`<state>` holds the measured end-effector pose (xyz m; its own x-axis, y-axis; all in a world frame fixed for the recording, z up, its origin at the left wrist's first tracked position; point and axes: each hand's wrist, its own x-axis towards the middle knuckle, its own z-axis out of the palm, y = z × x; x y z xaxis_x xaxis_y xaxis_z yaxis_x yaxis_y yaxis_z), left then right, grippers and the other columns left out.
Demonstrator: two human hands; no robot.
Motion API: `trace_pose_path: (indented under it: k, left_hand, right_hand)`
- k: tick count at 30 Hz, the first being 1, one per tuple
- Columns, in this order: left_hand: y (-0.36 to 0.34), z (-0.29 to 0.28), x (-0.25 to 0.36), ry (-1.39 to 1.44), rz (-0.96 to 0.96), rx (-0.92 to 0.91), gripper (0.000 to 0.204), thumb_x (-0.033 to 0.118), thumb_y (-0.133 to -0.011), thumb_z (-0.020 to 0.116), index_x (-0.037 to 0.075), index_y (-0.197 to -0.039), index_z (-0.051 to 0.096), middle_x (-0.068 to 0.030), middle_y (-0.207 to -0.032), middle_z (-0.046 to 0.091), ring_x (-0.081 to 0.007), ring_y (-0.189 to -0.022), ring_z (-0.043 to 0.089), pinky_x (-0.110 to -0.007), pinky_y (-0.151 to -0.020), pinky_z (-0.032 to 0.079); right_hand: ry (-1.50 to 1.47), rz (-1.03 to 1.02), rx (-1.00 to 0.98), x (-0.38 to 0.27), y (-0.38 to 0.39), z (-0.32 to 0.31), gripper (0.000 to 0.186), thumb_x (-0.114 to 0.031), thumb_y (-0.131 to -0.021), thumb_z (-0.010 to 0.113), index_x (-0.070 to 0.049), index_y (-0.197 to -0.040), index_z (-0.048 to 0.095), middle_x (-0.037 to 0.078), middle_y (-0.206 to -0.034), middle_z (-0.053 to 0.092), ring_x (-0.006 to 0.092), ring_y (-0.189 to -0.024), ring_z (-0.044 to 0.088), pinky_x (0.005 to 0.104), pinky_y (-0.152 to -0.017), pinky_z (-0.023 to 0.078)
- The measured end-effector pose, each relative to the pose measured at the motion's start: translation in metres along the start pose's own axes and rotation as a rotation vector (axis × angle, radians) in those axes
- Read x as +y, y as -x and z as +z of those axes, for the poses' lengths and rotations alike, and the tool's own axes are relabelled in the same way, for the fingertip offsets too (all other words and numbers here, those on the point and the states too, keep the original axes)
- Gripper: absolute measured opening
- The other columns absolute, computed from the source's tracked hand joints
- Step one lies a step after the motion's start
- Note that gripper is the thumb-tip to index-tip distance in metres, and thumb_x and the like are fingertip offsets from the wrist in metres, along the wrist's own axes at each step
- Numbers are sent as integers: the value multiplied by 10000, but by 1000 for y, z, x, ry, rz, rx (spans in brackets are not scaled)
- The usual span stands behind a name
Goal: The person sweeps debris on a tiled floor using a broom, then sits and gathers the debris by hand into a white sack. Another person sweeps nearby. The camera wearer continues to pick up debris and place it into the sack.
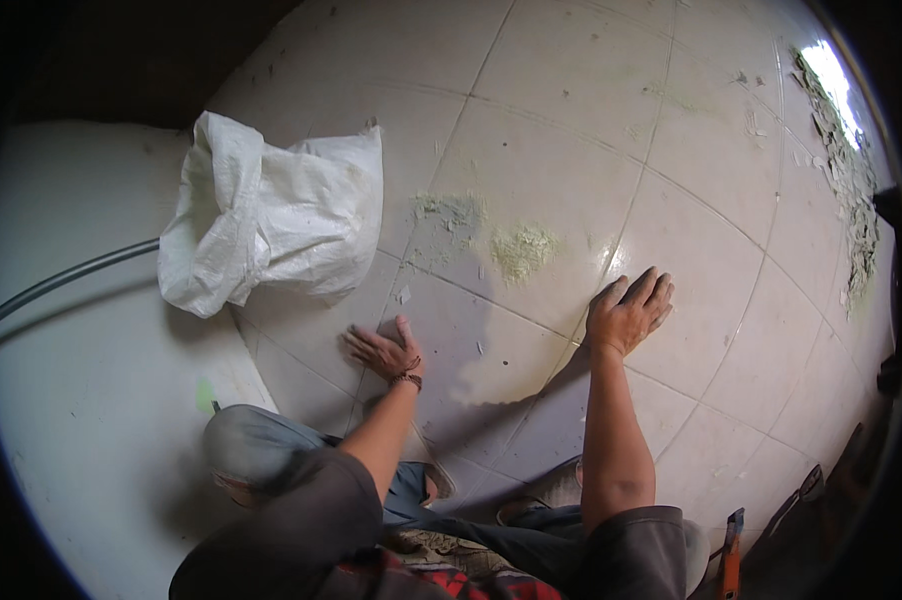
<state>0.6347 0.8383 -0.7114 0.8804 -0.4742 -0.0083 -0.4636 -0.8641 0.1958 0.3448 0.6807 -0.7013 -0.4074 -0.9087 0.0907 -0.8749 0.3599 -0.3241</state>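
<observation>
My left hand (383, 350) rests on or just over the tiled floor (711, 300) with fingers spread and nothing in it, a bracelet at the wrist. My right hand (631, 310) lies farther right, palm down on the tiles, fingers apart and empty. Between and beyond my hands are a patch of pale greenish powder (521, 250), a greyer scattering of crumbs (446, 220) and a small light chip (403, 296). A white woven sack (301, 210) lies to the upper left of my left hand, its rumpled open mouth toward the left.
A white wall or panel (81, 420) runs along the left, with a dark cable or tube (61, 285) reaching toward the sack. Broken pale flakes (841, 170) lie in a heap at the far right. An orange-handled tool (731, 560) sits at the lower right, near dark objects (806, 490).
</observation>
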Motion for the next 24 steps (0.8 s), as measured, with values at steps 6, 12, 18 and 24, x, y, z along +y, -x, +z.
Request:
trace_pose_path:
  k: [6,12,18,24]
  left_hand:
    - [-51,25,76,-10,491,-88,1242,825,-802,453,-136,-1495,82,-383,-1554,36,-525,-1456,10,-603,-1176,28]
    - [-77,36,168,212,889,-171,1288,846,-776,468,-136,-1494,48,-384,-1548,76,-498,-1464,76,-575,-1192,56]
    - [-128,37,190,320,996,14,1153,758,-845,485,-99,-1509,93,-333,-1569,122,-466,-1466,128,-539,-1203,95]
    - [-200,62,241,57,1144,-57,1138,800,-815,471,-65,-1501,196,-315,-1561,181,-448,-1466,156,-550,-1201,113]
  right_hand:
    - [5,-7,-11,1,1,1,592,-342,-970,491,-32,-1462,386,193,-1543,316,320,-1471,221,490,-1214,113]
    - [2,-18,2,-2,0,-2,594,-326,-966,502,-29,-1466,380,195,-1539,325,326,-1468,229,496,-1211,116]
    - [-4,-10,-1,-3,-1,-1,607,-285,-942,527,-3,-1460,381,221,-1520,338,357,-1461,235,523,-1200,129]
    - [13,-40,4,-2,-1,-1,617,-247,-917,548,17,-1450,384,242,-1504,349,394,-1447,247,542,-1192,140]
